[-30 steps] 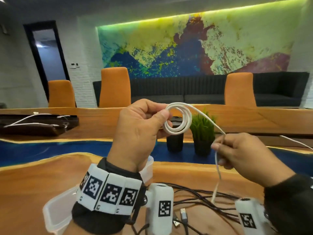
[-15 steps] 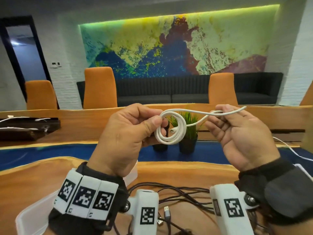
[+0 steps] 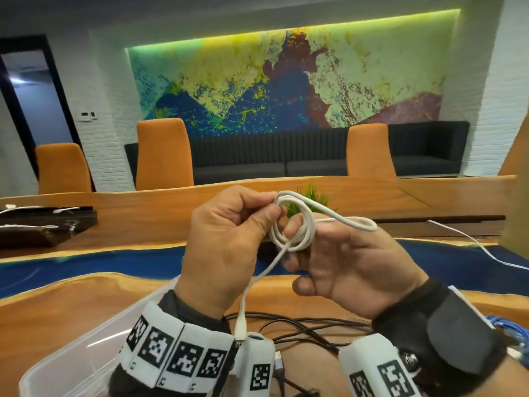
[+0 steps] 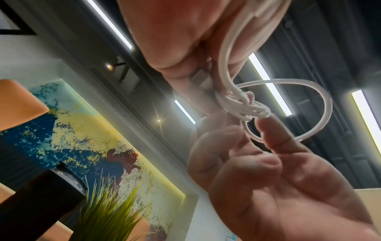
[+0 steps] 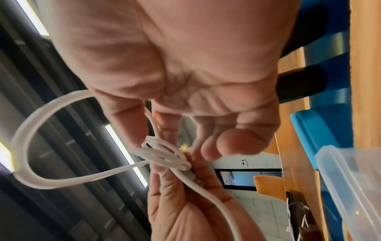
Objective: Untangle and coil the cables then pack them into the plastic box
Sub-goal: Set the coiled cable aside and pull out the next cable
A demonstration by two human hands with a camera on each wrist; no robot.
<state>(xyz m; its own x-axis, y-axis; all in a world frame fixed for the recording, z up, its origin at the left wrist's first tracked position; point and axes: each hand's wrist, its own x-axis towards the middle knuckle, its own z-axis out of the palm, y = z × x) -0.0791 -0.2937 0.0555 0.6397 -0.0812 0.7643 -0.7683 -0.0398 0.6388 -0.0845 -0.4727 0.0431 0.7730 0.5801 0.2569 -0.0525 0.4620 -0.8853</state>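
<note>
My left hand [image 3: 272, 209] is raised above the table and pinches a small white cable coil [image 3: 292, 224] between thumb and fingers. My right hand [image 3: 294, 259] is just right of it, palm toward me, fingertips against the coil. A loose loop of the same white cable [image 3: 369, 224] sticks out to the right over its fingers. In the right wrist view this loop [image 5: 24, 146] comes out between two fingers. The cable's tail hangs to a white plug [image 3: 240, 330]. The clear plastic box [image 3: 71, 353] stands under my left wrist.
Tangled black cables [image 3: 300, 325] lie on the wooden table [image 3: 57, 305] below both wrists, with a blue cable [image 3: 512, 330] at the right edge. A potted grass plant [image 3: 310, 196] stands behind the hands. Another white cable [image 3: 472, 242] trails at the right.
My right hand, which had come up level with the coil, has now moved in against it with another turn of cable. The free tail now hangs short between the hands.
</note>
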